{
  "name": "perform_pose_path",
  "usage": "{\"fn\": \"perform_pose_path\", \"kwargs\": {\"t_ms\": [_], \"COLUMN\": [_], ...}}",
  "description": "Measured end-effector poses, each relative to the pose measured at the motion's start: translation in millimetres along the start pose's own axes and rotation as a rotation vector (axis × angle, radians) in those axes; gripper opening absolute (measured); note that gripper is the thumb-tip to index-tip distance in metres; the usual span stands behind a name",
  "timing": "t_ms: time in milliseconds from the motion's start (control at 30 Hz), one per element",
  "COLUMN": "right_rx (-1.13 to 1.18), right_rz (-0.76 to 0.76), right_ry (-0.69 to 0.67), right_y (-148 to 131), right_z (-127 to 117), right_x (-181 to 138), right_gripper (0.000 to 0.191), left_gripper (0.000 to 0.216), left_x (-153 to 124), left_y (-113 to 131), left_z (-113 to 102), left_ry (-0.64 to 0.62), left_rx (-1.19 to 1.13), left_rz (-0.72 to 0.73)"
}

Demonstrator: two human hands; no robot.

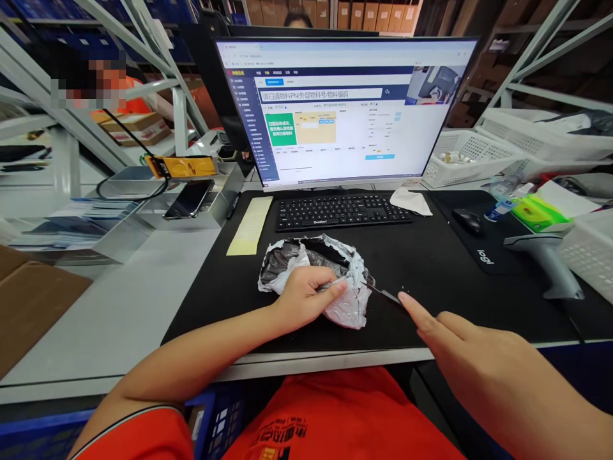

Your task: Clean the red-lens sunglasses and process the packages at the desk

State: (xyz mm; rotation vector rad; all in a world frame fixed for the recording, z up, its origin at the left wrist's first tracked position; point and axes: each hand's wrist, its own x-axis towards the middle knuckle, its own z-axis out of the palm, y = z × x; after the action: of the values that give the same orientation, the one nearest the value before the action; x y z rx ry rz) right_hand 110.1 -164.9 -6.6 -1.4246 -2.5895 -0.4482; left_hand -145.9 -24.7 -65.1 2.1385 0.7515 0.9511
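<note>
A crumpled white plastic mailing bag [345,312] with a dark inner side lies torn open on the black desk mat [215,300]. My left hand [306,297] is closed on the bag's near edge, thumb pressed over the plastic. In my right hand [445,329] is a knife [385,294] with a thin blade, the index finger stretched along its back. The blade's tip meets the right side of the bag. The knife's handle is hidden under my fingers. What lies inside the bag cannot be made out.
Behind the bag are a keyboard [335,212] and a lit monitor [345,121]. A yellow paper pad [249,225] lies left. At right are a mouse [468,222], a barcode scanner [548,262] and white baskets [472,156]. A phone [189,199] rests on a tray. Other people are beyond the desk.
</note>
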Motion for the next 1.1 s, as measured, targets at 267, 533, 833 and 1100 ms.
{"fn": "perform_pose_path", "kwargs": {"t_ms": [267,533,833,1100], "right_rx": [-0.052,0.012,-0.041,0.008], "right_rz": [-0.027,0.057,-0.021,-0.034], "right_ry": [-0.060,-0.056,-0.085,-0.087], "right_y": [-11.7,8.3,-4.1,3.4], "right_z": [21.9,6.7,24.3,11.6], "right_x": [10.8,-8.8,19.3,3.0], "right_gripper": [0.089,0.105,0.082,0.090], "left_gripper": [0.048,0.047,0.046,0.050], "left_x": [0.8,7.6,7.6,8.5], "left_y": [1.8,0.7,1.3,0.5], "left_z": [5.3,1.6,2.8,-1.3], "left_ry": [-0.022,-0.036,-0.056,-0.090], "left_rx": [0.014,-0.009,-0.016,-0.026], "left_rz": [-0.007,-0.048,-0.033,0.007]}}
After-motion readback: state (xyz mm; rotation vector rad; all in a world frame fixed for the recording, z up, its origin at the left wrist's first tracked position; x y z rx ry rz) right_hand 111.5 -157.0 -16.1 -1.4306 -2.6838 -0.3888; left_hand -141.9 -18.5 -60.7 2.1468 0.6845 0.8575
